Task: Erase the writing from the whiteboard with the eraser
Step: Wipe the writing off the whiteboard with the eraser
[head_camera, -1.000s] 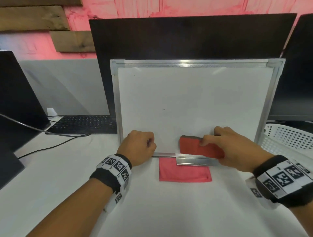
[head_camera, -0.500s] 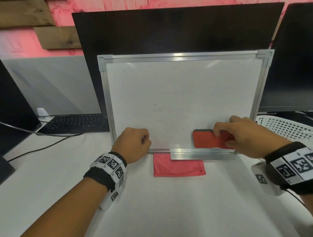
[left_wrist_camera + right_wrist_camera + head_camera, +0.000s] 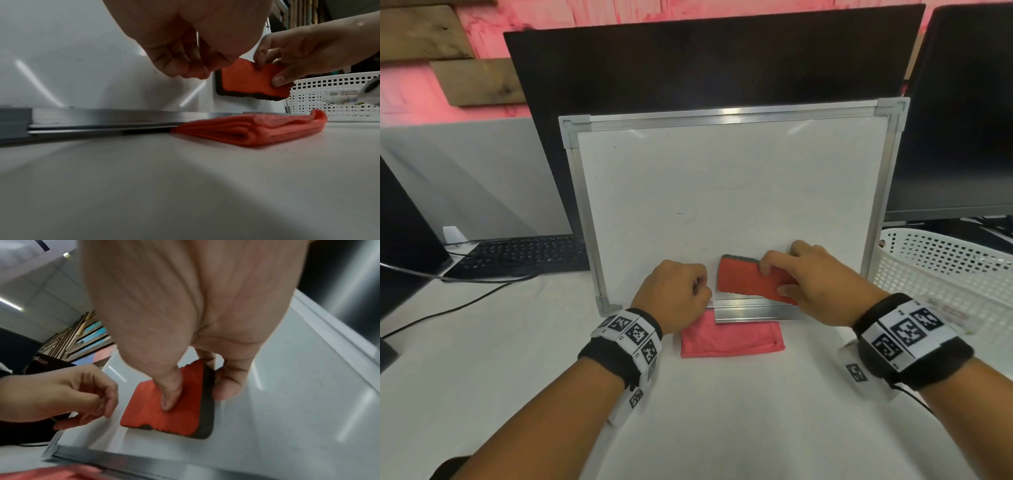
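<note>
The whiteboard (image 3: 722,192) leans upright against a dark monitor; its surface is almost blank, with one tiny dark mark (image 3: 679,213) left of centre. My right hand (image 3: 774,279) grips the red eraser (image 3: 736,279) with thumb below and fingers above, and presses its dark felt side against the board just above the bottom rail. The right wrist view shows that grip (image 3: 197,395) on the eraser (image 3: 164,421). My left hand (image 3: 695,287) is a curled fist holding nothing, at the board's lower edge just left of the eraser. Its fingers (image 3: 185,69) touch the thumb.
A folded red cloth (image 3: 729,337) lies on the white table under the board's tray rail. A white perforated basket (image 3: 945,267) stands at the right. A keyboard (image 3: 527,253) and a cable (image 3: 465,305) lie at the left. Monitors stand behind (image 3: 705,61) and on the right (image 3: 962,120).
The eraser slid right along the bottom of the board, then back left toward my left hand. The left hand stayed at the lower edge.
</note>
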